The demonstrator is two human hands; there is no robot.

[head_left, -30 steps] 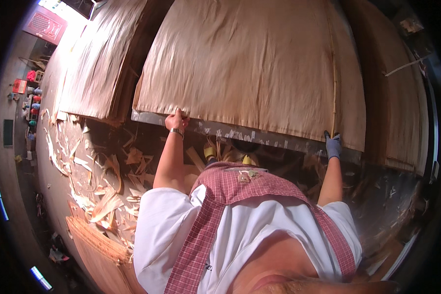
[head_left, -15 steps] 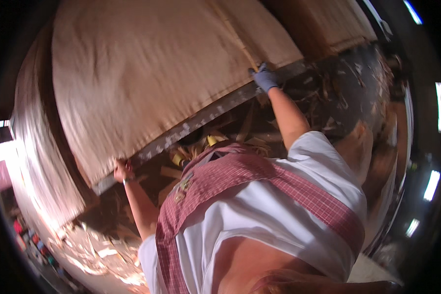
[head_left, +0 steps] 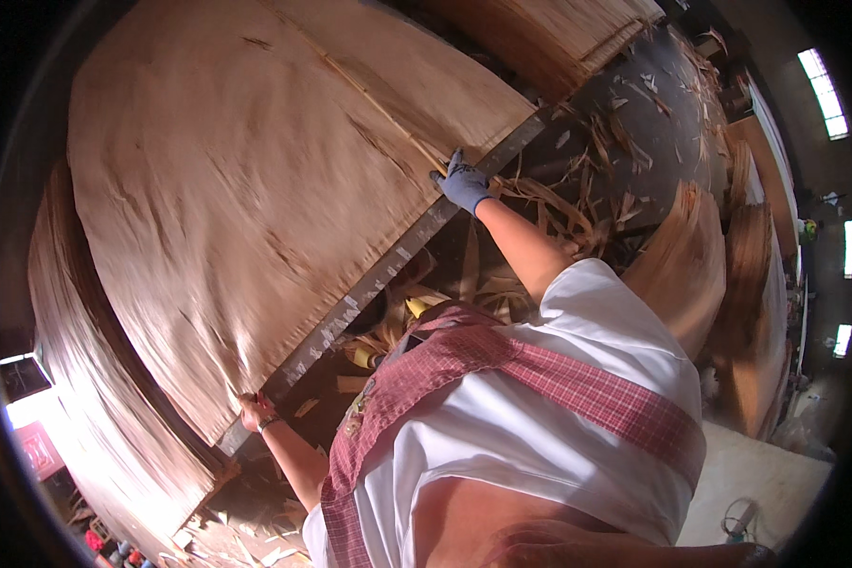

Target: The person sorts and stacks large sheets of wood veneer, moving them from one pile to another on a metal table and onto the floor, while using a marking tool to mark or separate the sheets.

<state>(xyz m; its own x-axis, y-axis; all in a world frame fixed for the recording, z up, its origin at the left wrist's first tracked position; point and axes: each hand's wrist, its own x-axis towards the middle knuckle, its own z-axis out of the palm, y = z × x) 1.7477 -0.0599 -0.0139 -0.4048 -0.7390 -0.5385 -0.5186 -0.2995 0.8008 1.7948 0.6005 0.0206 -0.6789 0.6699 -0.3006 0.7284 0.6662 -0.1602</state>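
On a clock face laid over the view, a broad brown wood sheet (head_left: 227, 180) fills the area from nine round to twelve, its surface creased. Its near edge slants from eight o'clock up toward one, along a grey table edge (head_left: 417, 239) dotted with white flecks. A pile of sheets (head_left: 109, 379) stands just beside it at between eight and nine, and another pile (head_left: 549, 43) at one. The person wears a checked red apron (head_left: 426, 369) over a white shirt (head_left: 577, 426). Curly wood scraps (head_left: 577, 204) litter the floor at two. A thin stick (head_left: 374, 104) lies across the sheet, running toward eleven. The right hand (head_left: 466, 185), in a blue-grey glove, grips the stick's near end, thumb and forefinger on either side. At eight, the bare left hand (head_left: 254, 412) pinches the sheet near its corner; its underside fingers are hidden. A watch (head_left: 268, 423) circles that wrist.
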